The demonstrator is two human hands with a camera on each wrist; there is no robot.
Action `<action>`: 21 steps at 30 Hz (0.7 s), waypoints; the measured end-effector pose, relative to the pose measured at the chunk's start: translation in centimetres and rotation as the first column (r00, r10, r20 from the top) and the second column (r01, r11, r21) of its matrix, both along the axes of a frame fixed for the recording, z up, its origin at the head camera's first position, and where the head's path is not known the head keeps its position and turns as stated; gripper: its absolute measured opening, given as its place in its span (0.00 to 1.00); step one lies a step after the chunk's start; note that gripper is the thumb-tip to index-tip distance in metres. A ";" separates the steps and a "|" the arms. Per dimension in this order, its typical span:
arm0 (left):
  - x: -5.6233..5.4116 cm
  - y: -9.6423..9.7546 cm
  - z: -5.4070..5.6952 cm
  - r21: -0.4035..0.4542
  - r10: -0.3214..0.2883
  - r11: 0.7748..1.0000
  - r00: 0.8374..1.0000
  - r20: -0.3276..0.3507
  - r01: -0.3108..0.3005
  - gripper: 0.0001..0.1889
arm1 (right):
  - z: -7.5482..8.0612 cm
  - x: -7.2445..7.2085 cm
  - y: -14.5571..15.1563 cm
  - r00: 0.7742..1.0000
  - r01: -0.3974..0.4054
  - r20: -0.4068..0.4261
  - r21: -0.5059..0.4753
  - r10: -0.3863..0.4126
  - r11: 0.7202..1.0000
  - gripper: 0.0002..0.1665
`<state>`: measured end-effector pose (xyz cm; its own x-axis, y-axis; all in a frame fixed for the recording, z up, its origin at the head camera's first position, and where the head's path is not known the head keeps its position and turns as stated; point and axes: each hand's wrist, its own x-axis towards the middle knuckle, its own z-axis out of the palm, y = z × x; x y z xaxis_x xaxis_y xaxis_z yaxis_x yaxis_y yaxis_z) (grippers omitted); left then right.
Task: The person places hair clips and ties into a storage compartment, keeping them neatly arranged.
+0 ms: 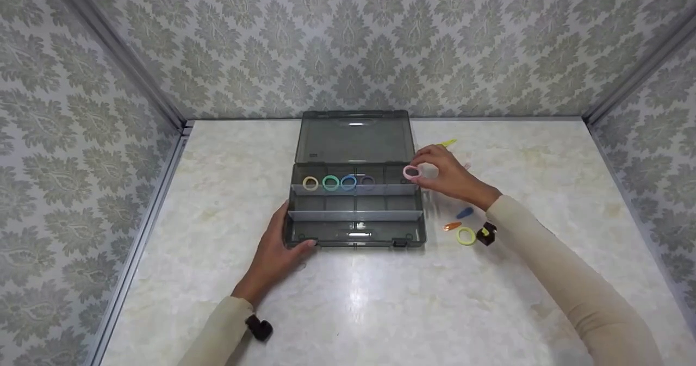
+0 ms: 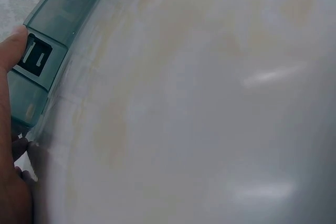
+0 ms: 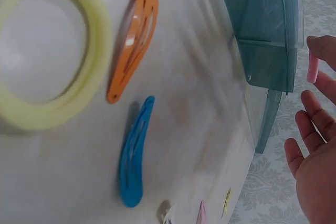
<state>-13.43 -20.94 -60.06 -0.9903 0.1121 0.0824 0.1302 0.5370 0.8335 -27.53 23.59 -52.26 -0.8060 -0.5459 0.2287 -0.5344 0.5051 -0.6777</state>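
A grey see-through compartment box (image 1: 356, 244) lies with its lid (image 1: 353, 137) folded back. My left hand (image 1: 273, 254) grips its front left corner, thumb on the front edge and fingers along the side. In the left wrist view, the thumb rests beside the box's latch (image 2: 35, 54). Between thumb and fingertips, my right hand (image 1: 448, 173) pinches a pink hair tie (image 1: 405, 174) over the right end of the back row. Along that row sit a pale yellow hair tie (image 1: 310, 190), a green one (image 1: 330, 190), a blue one (image 1: 348, 189) and a purple one (image 1: 368, 176).
On the table right of the box lie a yellow hair tie (image 3: 100, 40), an orange snap clip (image 3: 137, 35) and a blue snap clip (image 3: 132, 161). Farther back are a pink clip (image 3: 201, 213) and a yellow clip (image 1: 449, 143). Patterned walls stand behind and at both sides.
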 end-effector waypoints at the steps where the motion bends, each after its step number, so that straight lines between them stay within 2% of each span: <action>1: 0.0 0.0 0.0 -0.001 0.000 1.000 1.000 0.003 0.000 0.62 | 0.0 -0.1 -0.2 1.000 -0.003 -0.002 0.002 0.003 1.000 0.16; 10: 0.1 0.0 0.2 -0.004 0.009 1.000 1.000 0.011 -0.009 0.62 | 0.3 -0.9 -2.2 1.000 -0.011 0.015 0.066 0.010 0.998 0.17; 16: 0.1 0.0 0.2 -0.001 0.013 1.000 1.000 0.019 -0.013 0.62 | 0.3 -1.6 -3.1 0.998 -0.050 -0.030 0.087 0.053 0.995 0.17; 21: 0.2 -0.1 0.3 0.011 0.011 1.000 1.000 0.015 -0.011 0.61 | 0.5 -2.1 -3.7 0.997 -0.062 -0.032 0.106 0.066 0.992 0.18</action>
